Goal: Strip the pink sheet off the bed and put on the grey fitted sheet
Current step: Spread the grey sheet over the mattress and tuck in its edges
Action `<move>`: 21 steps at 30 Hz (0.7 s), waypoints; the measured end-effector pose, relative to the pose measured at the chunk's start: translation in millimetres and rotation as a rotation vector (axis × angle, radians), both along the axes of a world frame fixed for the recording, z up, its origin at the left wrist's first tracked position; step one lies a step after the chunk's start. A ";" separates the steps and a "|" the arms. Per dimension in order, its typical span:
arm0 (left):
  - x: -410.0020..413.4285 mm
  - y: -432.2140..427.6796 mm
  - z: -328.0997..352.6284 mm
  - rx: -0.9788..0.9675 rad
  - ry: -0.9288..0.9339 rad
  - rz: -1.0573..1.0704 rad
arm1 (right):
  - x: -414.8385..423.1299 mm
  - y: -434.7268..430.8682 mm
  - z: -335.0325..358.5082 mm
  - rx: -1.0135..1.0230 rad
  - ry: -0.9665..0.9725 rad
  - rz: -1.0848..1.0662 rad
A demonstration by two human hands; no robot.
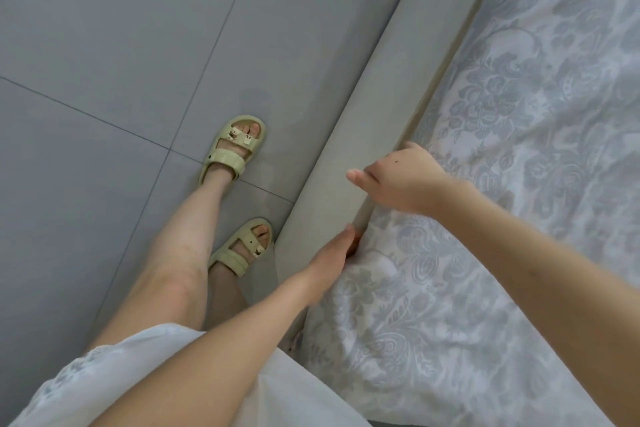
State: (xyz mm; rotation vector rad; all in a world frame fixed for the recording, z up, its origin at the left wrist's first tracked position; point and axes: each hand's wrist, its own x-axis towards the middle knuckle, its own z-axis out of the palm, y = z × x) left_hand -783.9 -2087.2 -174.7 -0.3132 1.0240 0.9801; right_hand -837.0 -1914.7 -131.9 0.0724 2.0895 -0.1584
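Observation:
A grey-and-white floral fitted sheet [512,156] covers the mattress on the right. My left hand [337,253] is at the sheet's near edge, fingers curled round the fabric where it meets the bed frame. My right hand [398,177] is a little farther along the same edge. Its fingers are pushed down into the gap between mattress and frame and are hidden there, and its thumb is stretched out over the frame. No pink sheet shows in view.
A grey padded bed frame rail [374,107] runs diagonally beside the mattress. My feet in pale green sandals [232,149] stand on the grey tiled floor [121,45] right against the rail. My white skirt [104,381] fills the lower left.

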 end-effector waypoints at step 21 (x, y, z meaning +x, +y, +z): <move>88.2 -99.0 -7.2 -0.275 -0.214 0.054 | 89.6 -104.0 1.4 -0.152 -0.028 0.226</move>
